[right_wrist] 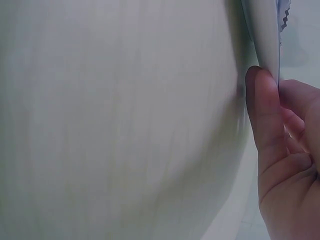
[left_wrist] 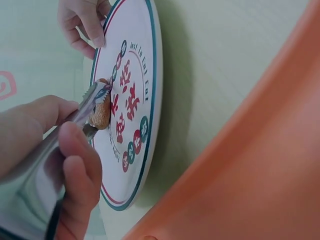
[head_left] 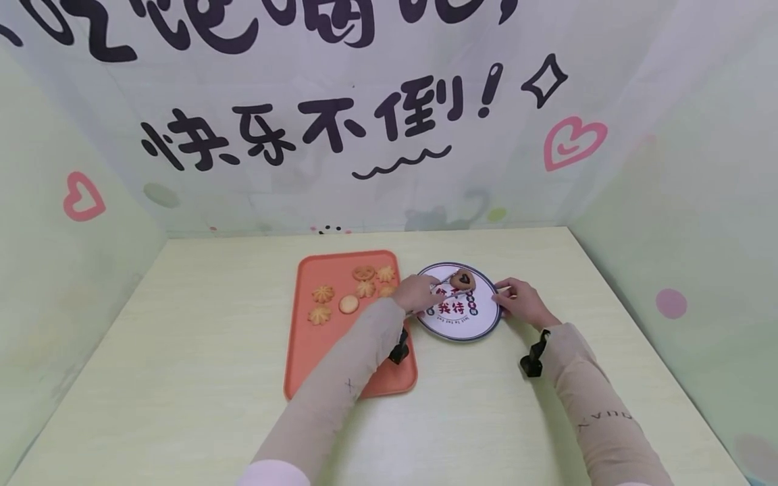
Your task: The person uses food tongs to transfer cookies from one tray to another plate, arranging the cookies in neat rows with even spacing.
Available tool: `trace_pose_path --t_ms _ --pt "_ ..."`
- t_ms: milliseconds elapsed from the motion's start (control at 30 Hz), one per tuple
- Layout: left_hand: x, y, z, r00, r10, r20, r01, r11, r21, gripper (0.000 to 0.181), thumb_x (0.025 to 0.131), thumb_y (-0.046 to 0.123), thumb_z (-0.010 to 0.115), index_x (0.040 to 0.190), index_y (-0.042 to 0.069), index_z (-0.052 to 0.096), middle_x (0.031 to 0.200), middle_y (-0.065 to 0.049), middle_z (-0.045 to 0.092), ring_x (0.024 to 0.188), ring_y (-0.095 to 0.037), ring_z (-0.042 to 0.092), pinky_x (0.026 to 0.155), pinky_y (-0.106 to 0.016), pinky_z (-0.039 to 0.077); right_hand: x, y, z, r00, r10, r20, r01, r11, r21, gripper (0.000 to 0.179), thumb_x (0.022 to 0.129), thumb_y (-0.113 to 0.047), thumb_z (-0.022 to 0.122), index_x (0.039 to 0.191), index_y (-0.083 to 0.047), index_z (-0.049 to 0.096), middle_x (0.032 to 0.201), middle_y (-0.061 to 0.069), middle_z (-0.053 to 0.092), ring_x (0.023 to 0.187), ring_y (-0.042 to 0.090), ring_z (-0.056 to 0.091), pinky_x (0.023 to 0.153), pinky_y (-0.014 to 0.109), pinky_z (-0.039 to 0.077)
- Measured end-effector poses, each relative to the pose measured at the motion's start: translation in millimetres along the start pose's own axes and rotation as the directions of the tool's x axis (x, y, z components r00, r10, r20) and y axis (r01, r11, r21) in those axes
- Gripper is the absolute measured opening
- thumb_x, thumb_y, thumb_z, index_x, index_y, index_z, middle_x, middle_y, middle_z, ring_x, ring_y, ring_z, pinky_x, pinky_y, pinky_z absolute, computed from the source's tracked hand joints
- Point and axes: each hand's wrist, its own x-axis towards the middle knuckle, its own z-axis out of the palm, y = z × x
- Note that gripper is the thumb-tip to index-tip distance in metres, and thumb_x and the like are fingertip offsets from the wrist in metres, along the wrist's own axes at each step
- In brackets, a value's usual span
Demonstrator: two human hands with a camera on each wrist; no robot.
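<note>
Pinching the "Just To Eat" plate (left_wrist: 118, 186) is the right hand (head_left: 525, 303).

Left sleeve (head_left: 340, 378): beige, plain cloth, lightly creased, fitted along the forearm.
Left sleeve mark (head_left: 349, 385): small, dark, X-shaped, thin-lined.
Left upper garment (head_left: 275, 474): pale pinkish white, smooth, showing above the beige at the head view's lower edge.
Left wrist camera (head_left: 398, 347): black, compact, blocky, fixed beside the cuff.
Left hand (head_left: 416, 293): bare beyond the cuff.
Right sleeve (head_left: 604, 408): matching beige, gathered into soft folds below the wrist.
Right sleeve lettering (head_left: 610, 415): dark, thin, upside down in the head view, too small to read surely.
Right wrist camera (head_left: 532, 364): black, angular, standing out from the cuff on a dark mount.
Right hand (head_left: 525, 304): also bare.
</note>
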Motion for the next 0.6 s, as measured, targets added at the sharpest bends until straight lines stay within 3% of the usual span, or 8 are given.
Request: trace_pose_path --t_ms 600 --pt "7.2 -3.7 -7.2 0.999 0.023 0.043 -0.025 0.998 0.051 0.05 0.088 0.038 0.05 0.134 0.02 0.041 0.113 -0.004 0.055 0.039 -0.009 0.044 0.039 -0.022 0.035 -1.2 -2.1 0.7 1.0 -0.014 -0.007 0.014 1.0 0.0 0.031 0.088 -0.01 0.055 0.113 0.005 0.048 0.081 0.013 0.057 0.06 0.014 0.054 0.056 0.025 0.044"
